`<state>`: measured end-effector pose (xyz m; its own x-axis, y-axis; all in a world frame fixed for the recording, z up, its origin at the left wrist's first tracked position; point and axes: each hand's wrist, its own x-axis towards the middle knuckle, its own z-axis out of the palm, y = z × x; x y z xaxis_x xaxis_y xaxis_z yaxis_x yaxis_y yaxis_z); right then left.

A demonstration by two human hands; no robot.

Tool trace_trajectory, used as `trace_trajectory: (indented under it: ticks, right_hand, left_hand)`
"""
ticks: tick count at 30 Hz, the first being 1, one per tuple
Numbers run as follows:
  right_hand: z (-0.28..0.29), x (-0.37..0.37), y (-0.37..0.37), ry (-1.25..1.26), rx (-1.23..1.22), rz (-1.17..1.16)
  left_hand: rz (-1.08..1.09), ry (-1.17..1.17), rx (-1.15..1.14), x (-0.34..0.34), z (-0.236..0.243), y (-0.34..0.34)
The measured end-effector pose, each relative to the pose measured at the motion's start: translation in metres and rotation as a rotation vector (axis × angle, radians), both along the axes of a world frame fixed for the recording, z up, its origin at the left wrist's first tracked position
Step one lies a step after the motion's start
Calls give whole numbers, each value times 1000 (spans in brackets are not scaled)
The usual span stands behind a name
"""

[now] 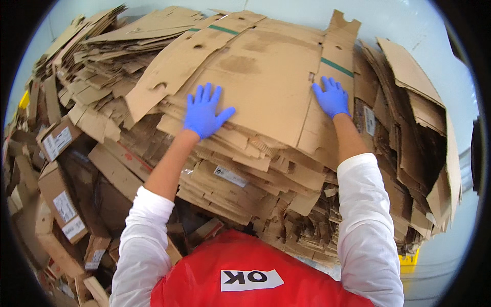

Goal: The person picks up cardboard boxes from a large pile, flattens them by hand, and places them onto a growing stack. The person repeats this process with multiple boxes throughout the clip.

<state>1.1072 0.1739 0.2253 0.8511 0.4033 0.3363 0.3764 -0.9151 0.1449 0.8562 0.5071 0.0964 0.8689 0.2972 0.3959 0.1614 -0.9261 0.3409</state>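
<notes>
A large flattened cardboard box (271,69) with green tape strips lies on top of a high stack of flattened cardboard (245,179). My left hand (204,112), in a blue glove, rests with spread fingers on its near left part. Farther right, my right hand (332,97), gloved the same way, lies flat on the sheet's right flap, just below a green strip. Neither hand grips anything. Both arms reach forward over the stack, their white sleeves pushed up from the wrists.
Several folded boxes with white labels (64,207) are heaped at the lower left. More flattened cardboard (148,28) is piled at the far left. Bent sheets (414,77) stand up along the right side, near a pale wall (414,25). A yellow piece (408,261) shows at the lower right.
</notes>
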Motion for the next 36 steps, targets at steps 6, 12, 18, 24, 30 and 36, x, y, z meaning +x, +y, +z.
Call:
trace_trajectory:
  ticks: [6,12,18,24,30,36]
  right_hand:
    - [5,-2,16,-61,9,23]
    - [9,-4,4,8,-69,4]
    - [-2,27,-3,20,-17,44]
    - [-17,125,49,132,-263,263]
    - [-46,15,127,608,187,903]
    - [-39,-136,96,101,-310,555]
  left_hand:
    - [135,-470,-303,-177,-80,-79]
    - [721,-126,-813,-394,-274,-180]
    - [1212,895,-994,-629,-397,-305]
    - [1441,321,-1351,-690,-410,-456]
    - [1315,728,-1269,-721,-372,-598]
    - [1429,804,-1314,-769,-358,-652]
